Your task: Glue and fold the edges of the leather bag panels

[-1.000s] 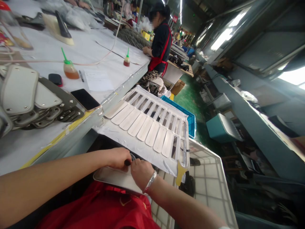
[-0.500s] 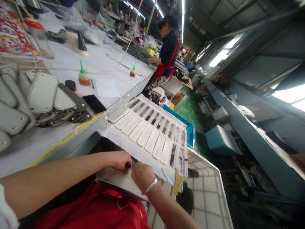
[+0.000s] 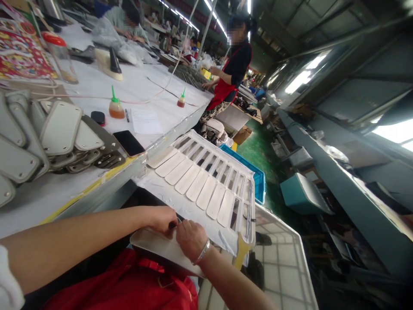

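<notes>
My left hand (image 3: 164, 221) and my right hand (image 3: 191, 241) are closed close together, just above a smooth pale board (image 3: 155, 244) that lies across my lap. Whatever the fingers pinch between them is too small and hidden to name. Beyond the hands, a white slatted rack (image 3: 206, 215) carries a row of pale, round-ended flat strips (image 3: 187, 186). A yellow scraper-like piece (image 3: 241, 252) hangs at the rack's near right corner.
On the table (image 3: 138, 97) to the left lie stacked grey flat pieces (image 3: 61, 127), a phone (image 3: 129, 143), a green-tipped glue bottle (image 3: 116, 108) and a paper sheet (image 3: 145, 122). A blue crate (image 3: 260, 185) stands behind the rack. A person in a red apron (image 3: 222, 92) stands at the table's far end.
Both my hands stay closed together above the board, with the right hand slightly shifted left. The person in the red apron has raised one hand. The view has tilted slightly.
</notes>
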The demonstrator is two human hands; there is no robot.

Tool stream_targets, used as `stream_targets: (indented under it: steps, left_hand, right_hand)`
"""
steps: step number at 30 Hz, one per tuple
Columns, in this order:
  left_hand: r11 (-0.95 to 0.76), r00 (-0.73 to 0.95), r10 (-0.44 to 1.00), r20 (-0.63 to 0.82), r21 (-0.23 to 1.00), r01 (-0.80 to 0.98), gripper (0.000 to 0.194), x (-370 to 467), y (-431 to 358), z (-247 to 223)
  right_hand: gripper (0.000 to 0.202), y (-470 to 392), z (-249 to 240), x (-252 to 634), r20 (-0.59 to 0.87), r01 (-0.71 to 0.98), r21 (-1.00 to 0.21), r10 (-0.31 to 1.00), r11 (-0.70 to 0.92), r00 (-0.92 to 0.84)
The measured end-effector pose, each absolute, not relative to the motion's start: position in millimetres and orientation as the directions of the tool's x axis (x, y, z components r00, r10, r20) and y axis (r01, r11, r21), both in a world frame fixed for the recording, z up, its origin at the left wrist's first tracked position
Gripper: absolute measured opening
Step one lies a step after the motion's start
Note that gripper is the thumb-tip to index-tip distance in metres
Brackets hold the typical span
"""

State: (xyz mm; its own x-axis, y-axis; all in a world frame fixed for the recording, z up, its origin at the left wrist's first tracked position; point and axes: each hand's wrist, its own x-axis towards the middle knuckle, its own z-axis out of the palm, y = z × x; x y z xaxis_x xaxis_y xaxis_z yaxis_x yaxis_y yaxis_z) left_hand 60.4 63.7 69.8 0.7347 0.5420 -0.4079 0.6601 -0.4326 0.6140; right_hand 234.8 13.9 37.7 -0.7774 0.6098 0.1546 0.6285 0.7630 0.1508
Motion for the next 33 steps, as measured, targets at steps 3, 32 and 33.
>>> stream_targets:
  steps: [3,32,33]
  left_hand:
    - [-0.442,0.73,0.554,-0.4,0.602,0.665,0.022,62,62,71]
    - [-0.363,0.652,0.647,-0.396,0.591,0.72,0.02,61,56,70]
    - [-0.375,0.656,0.644,-0.393,0.585,0.719,0.016,62,55,72]
  right_hand:
    - [0.014,16,31,235,0.275,0.67,0.124,0.623,0.732,-0.732]
    - [0.018,25,31,233,0.227,0.616,-0.029,0.605,0.787,-0.763]
    - [0.02,24,32,234,0.237,0.631,-0.054,0.623,0.774,-0.745]
